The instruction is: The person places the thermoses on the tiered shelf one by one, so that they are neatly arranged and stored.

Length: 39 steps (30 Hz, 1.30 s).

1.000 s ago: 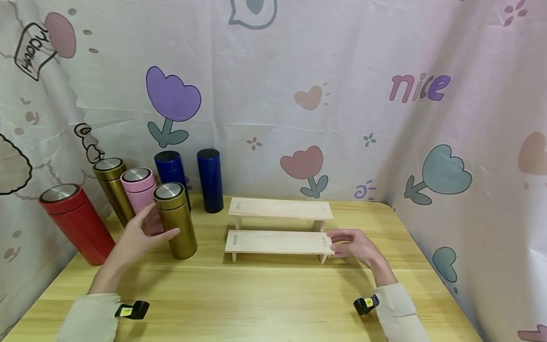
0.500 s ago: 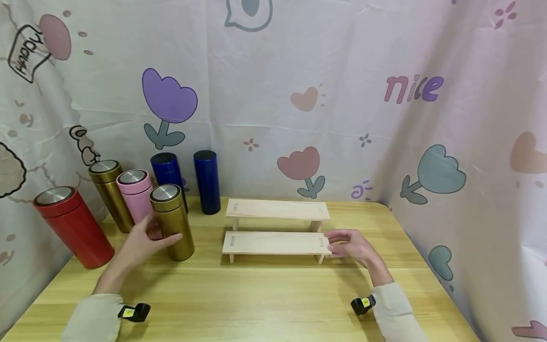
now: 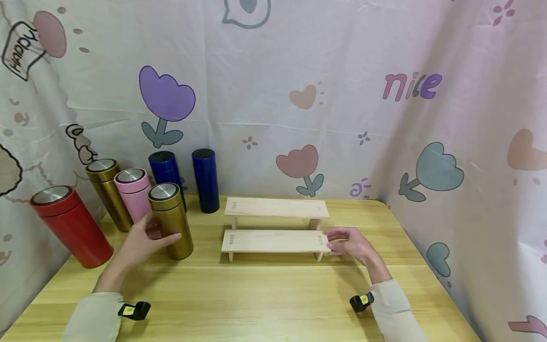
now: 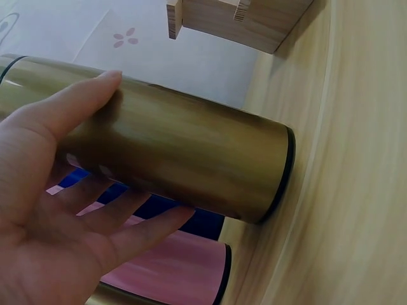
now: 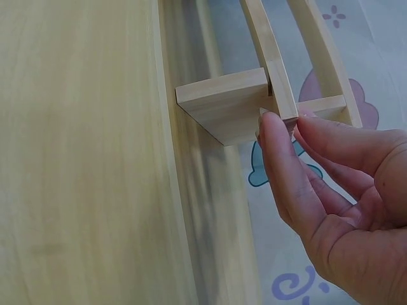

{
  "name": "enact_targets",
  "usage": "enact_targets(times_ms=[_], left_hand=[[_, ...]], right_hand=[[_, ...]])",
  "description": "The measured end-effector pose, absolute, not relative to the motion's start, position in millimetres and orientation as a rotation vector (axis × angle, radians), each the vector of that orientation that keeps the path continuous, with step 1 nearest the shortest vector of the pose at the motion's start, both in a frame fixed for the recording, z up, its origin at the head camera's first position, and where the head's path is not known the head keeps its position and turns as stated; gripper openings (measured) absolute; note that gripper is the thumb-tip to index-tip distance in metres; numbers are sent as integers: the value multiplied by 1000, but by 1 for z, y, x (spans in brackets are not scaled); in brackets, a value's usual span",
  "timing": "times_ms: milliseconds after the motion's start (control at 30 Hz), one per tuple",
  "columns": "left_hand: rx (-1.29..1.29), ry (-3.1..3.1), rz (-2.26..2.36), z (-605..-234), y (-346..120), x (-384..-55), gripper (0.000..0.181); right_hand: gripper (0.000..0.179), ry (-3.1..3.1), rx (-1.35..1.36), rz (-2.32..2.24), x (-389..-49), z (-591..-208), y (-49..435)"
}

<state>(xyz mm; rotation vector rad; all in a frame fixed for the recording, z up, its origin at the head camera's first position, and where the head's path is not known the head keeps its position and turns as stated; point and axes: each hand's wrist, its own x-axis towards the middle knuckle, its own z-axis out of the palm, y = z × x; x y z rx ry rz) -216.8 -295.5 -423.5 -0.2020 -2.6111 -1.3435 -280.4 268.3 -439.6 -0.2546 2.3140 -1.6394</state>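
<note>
My left hand [image 3: 138, 246] grips a front gold thermos bottle [image 3: 179, 235], thumb on its near side and fingers behind. In the left wrist view the spread fingers [image 4: 143, 235] lie along the lower side of this bottle, and its black-edged base is right at the tabletop. A pink thermos [image 3: 134, 194] stands just behind that hand, partly hidden. My right hand [image 3: 351, 244] pinches the right end of the lower board of a two-step wooden stand [image 3: 273, 241]. From the right wrist, thumb and fingertips show at the board's corner [image 5: 284, 108].
Leaning in the head view at far left is a red thermos [image 3: 74, 228], with another gold thermos [image 3: 108, 194] behind it. Two blue bottles [image 3: 206, 180] stand by the printed cloth backdrop [image 3: 248, 85]. Wooden tabletop [image 3: 239, 299] stretches in front of the stand.
The head view has shifted slightly, so the whole scene sits a little further left. Both hands keep their holds, and the bottles and stand stay where they were.
</note>
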Motion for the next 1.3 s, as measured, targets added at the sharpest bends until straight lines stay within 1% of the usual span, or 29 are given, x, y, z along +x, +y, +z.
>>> enact_targets(times_ms=[433,767,967,1200,1300], left_hand=[[-228,-2572,-1283,-421,-296,-217,72],[-210,-2571,-1291,-417,-293,-216,73],[-200,-2570,-1279,-410,-291,-214,74],[-190,-2542,-1267,-404,-284,-216,69],[-172,-2549,-1261,-400,-281,-217,71]], right_hand=[[51,2276,-286,-1668,-280,-440,269],[52,2266,-287,-1671,-278,-439,271],[52,2267,-282,-1670,-279,-441,269],[51,2279,-279,-1664,-280,-442,269],[51,2270,-283,-1668,-280,-442,269]])
